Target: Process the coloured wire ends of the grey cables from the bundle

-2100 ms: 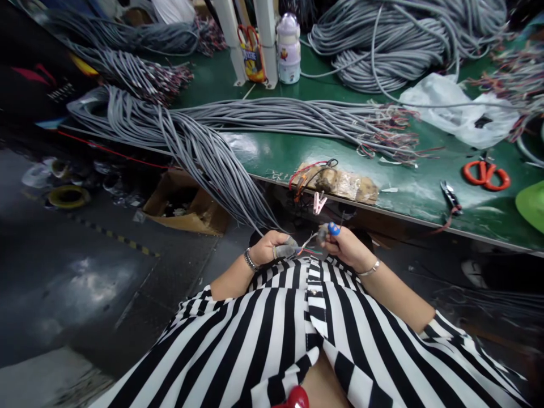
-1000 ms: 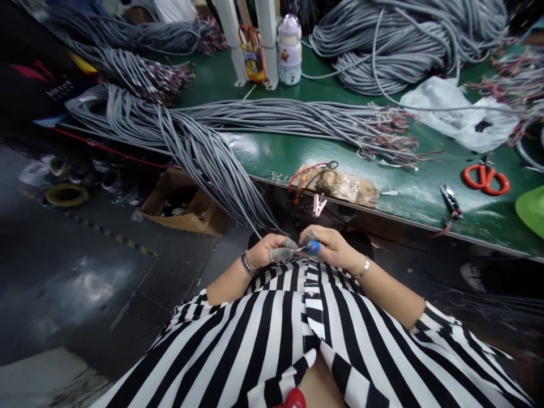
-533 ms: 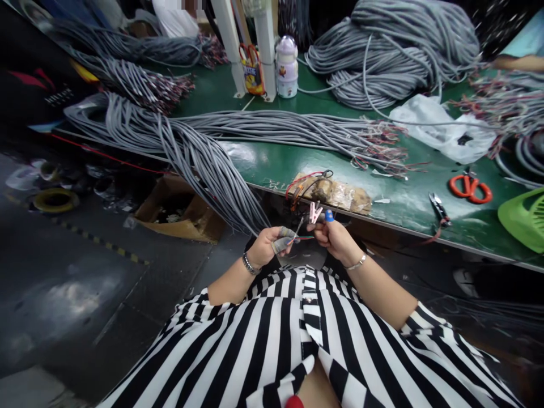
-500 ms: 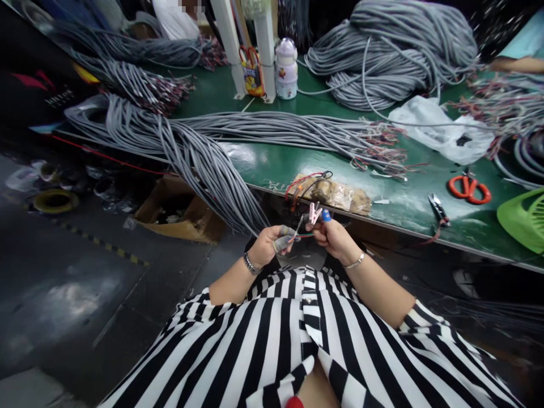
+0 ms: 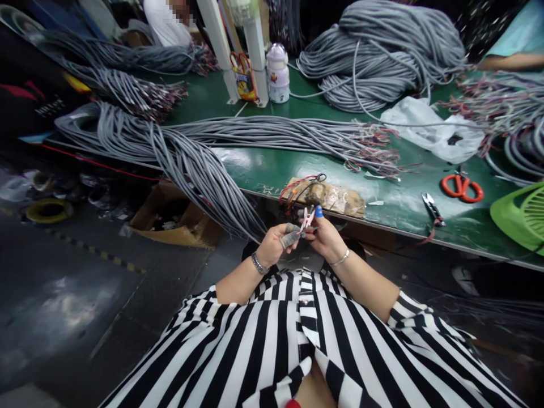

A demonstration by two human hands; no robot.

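Observation:
My left hand (image 5: pixel 276 243), with grey finger covers, pinches the end of a grey cable (image 5: pixel 221 192) whose thin coloured wires stick out at the tip. My right hand (image 5: pixel 325 238), with a blue cover on one finger, is closed on those wires right beside a pink clip (image 5: pixel 306 217). The clip hangs on red and black leads from a taped brown block (image 5: pixel 331 196) at the bench's front edge. Both hands meet just below that edge, above my striped shirt.
On the green bench (image 5: pixel 272 164) lie long bundles of grey cable (image 5: pixel 297 131), big coils (image 5: pixel 382 56), a plastic bag (image 5: pixel 429 127), orange scissors (image 5: pixel 462 187), small snips (image 5: pixel 431 207), a green basket (image 5: pixel 521 215) and a bottle (image 5: pixel 277 73). A cardboard box (image 5: pixel 170 218) sits on the floor at left. Other people sit at the far side.
My hands have risen from my lap to the pink clip at the bench edge and come close together. The view has tilted up a little.

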